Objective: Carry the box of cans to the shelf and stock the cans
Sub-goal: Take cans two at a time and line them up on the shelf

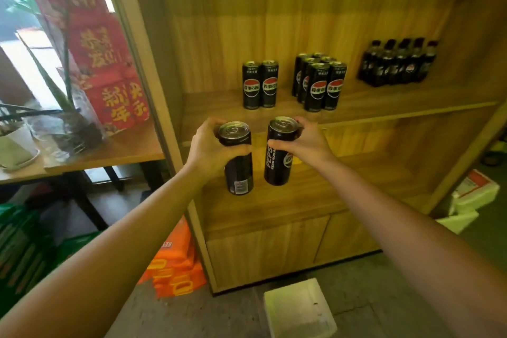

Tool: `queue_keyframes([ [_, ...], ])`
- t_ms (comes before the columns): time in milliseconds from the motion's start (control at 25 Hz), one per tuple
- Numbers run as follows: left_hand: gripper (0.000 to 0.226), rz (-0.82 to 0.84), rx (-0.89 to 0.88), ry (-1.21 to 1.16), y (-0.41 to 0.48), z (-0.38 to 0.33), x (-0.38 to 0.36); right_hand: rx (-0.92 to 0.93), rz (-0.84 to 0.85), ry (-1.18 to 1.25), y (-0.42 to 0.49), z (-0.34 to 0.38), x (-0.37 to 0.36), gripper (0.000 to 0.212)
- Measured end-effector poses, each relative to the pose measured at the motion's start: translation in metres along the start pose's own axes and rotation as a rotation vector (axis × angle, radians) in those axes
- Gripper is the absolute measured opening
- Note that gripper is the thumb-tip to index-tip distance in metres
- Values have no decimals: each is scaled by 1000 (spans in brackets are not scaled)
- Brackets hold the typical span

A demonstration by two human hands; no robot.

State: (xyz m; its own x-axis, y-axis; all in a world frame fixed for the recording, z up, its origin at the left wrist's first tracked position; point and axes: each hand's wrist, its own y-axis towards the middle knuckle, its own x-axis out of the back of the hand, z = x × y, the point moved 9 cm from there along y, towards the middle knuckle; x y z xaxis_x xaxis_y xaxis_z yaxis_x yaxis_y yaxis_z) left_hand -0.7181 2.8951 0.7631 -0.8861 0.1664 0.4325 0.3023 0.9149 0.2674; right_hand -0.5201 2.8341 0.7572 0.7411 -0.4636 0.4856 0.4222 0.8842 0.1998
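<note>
My left hand (207,147) grips a tall black can (238,170) near its top, and my right hand (304,143) grips a second black Pepsi can (277,162) the same way. Both cans hang upright in the air in front of the wooden shelf (356,107). On that shelf stand a pair of black cans (260,84) to the left and a cluster of several cans (319,82) in the middle. A white box (299,310) sits on the floor below my arms; its inside is blurred.
A pack of dark bottles (397,63) stands at the shelf's right. Left of the shelf unit is a table (109,156) with a potted plant (68,123) and red cartons (109,68). Orange bags (175,269) lie on the floor; white foam boxes (472,197) at right.
</note>
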Motion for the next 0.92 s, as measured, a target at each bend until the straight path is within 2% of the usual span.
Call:
queue_keyframes([
  [200, 55, -33, -43, 7, 74, -18, -23, 93, -94, 38, 82, 2, 22, 59],
  [520, 54, -146, 29, -25, 180, -16, -63, 175, -4, 55, 209, -13, 14, 57],
  [920, 63, -121, 69, 28, 240, 12, -93, 189, -12, 34, 262, -38, 5, 58],
])
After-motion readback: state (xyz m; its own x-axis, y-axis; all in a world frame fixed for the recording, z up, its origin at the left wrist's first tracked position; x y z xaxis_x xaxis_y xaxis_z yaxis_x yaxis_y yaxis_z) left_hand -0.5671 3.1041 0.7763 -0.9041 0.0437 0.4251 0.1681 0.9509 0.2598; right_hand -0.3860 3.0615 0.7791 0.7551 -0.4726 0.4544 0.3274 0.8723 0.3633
